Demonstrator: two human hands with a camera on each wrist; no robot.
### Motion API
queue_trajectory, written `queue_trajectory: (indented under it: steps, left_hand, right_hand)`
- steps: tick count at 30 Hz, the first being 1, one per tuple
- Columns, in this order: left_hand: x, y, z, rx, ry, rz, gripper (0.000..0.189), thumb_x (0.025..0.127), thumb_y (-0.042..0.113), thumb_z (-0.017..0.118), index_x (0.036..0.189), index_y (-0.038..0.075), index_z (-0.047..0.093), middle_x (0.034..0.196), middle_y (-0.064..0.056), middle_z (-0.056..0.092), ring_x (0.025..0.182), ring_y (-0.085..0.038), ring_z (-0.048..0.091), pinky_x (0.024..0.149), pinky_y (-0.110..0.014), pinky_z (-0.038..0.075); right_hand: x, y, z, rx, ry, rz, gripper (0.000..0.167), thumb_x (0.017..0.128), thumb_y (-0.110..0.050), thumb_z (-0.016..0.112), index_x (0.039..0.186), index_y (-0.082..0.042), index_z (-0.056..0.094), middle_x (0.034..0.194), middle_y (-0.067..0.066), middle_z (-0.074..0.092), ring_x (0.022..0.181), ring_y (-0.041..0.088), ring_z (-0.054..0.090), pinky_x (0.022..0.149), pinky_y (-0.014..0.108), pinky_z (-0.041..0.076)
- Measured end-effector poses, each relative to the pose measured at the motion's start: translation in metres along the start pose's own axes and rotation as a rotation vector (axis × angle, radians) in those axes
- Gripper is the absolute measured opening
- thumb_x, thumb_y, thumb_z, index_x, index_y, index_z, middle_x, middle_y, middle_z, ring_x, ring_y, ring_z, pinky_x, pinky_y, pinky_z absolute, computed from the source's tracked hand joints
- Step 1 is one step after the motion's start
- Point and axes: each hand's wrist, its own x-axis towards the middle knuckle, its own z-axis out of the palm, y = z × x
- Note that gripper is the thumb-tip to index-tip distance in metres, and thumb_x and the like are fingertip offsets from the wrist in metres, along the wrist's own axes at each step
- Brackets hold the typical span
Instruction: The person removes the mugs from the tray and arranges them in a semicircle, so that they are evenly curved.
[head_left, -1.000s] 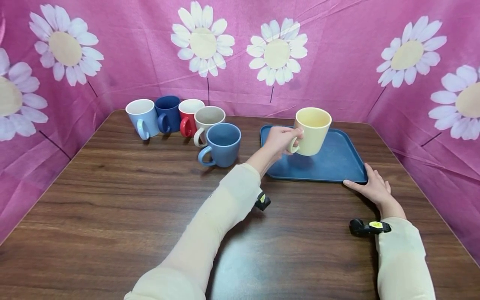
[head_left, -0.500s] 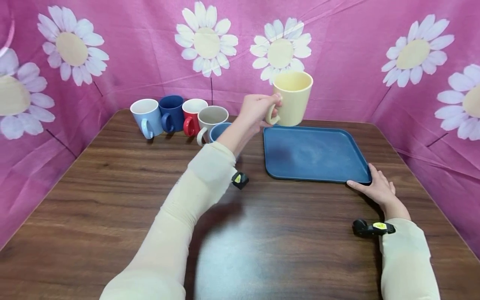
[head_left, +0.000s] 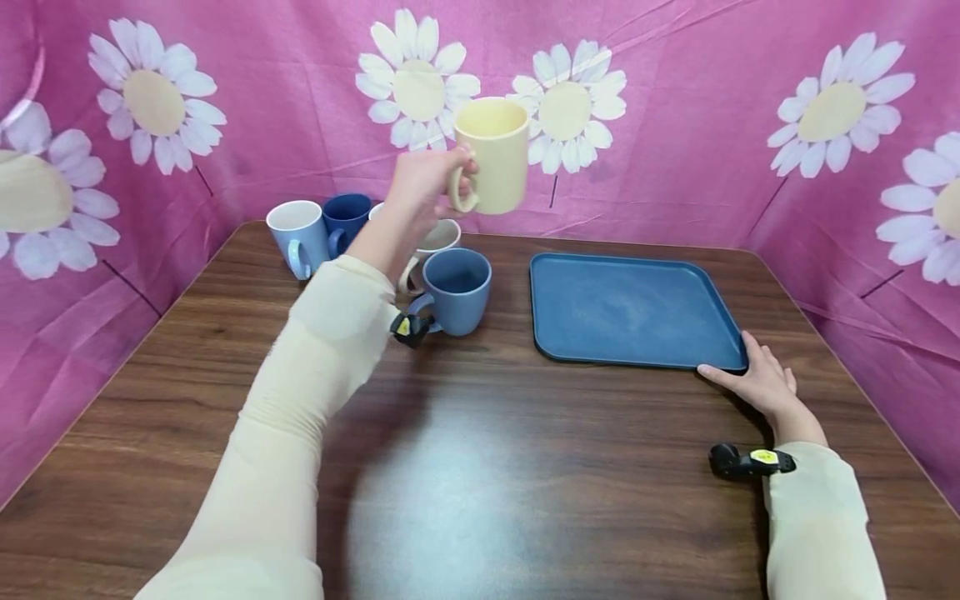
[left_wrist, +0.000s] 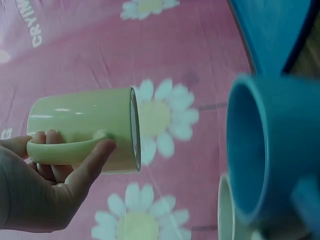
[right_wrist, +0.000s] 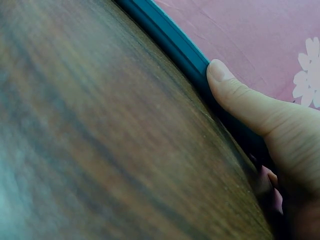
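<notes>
High above the table, my left hand point(head_left: 423, 179) grips a pale yellow mug point(head_left: 498, 162) by its handle. In the left wrist view, fingers are curled through the handle and the thumb lies along it. The mug is upright in the head view. Below it a grey-blue mug point(head_left: 463, 293) stands on the table, with a light grey mug point(head_left: 442, 237) partly hidden behind. My right hand point(head_left: 765, 387) touches the near right corner of a blue rectangular tray point(head_left: 637, 308). Its thumb point(right_wrist: 237, 95) lies against the tray's edge, with the other fingers along the right side.
A light blue mug point(head_left: 297, 233) and a dark blue mug point(head_left: 347, 217) stand at the back left. A third mug beside them is mostly hidden by the left arm. Pink cloth point(head_left: 675, 167) with white daisies hangs behind the wooden table point(head_left: 585, 475).
My left hand has lifted the yellow mug from over the tray and carried it up and left, above the other mugs. My right hand has stayed at the tray's corner.
</notes>
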Motion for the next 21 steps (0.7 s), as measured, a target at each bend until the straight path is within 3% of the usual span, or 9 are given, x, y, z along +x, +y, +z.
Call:
queue_trajectory:
  steps: [3,6,13,21]
  left_hand:
    - [0.004,0.007,-0.016,-0.042,0.04,-0.009,0.008,0.079,0.007,0.06,0.082,0.001,0.062,0.071,-0.009,0.057,0.051,-0.018,0.045,0.056,-0.033,0.045]
    - [0.006,0.014,-0.035,-0.05,0.072,-0.014,0.008,0.08,0.007,0.059,0.082,0.001,0.062,0.07,-0.009,0.057,0.051,-0.017,0.045,0.059,-0.037,0.046]
    - [0.006,0.025,-0.079,-0.082,0.131,0.0,0.01,0.08,0.01,0.061,0.075,0.001,0.062,0.062,-0.006,0.057,0.048,-0.016,0.045,0.053,-0.037,0.043]
    - [0.006,0.027,-0.129,-0.137,0.192,0.024,0.009,0.081,0.01,0.06,0.076,0.002,0.06,0.059,-0.005,0.059,0.045,-0.017,0.047,0.044,-0.037,0.042]
  right_hand:
    - [0.0,0.0,0.0,0.005,0.002,-0.002,0.097,0.077,-0.05,0.055,0.135,0.002,-0.004,0.133,0.035,0.002,0.121,0.045,-0.006,0.086,0.063,-0.008]
    - [-0.001,0.0,0.0,0.011,0.001,-0.002,0.097,0.077,-0.05,0.055,0.135,0.001,-0.005,0.133,0.035,0.002,0.121,0.045,-0.006,0.086,0.063,-0.008]
    - [-0.001,-0.001,0.0,0.012,0.001,-0.002,0.097,0.078,-0.049,0.055,0.135,0.002,-0.004,0.133,0.035,0.002,0.122,0.045,-0.006,0.087,0.063,-0.008]
    - [-0.001,-0.002,0.0,0.008,-0.002,-0.003,0.096,0.078,-0.049,0.055,0.135,0.003,-0.004,0.132,0.035,0.002,0.121,0.045,-0.006,0.086,0.063,-0.007]
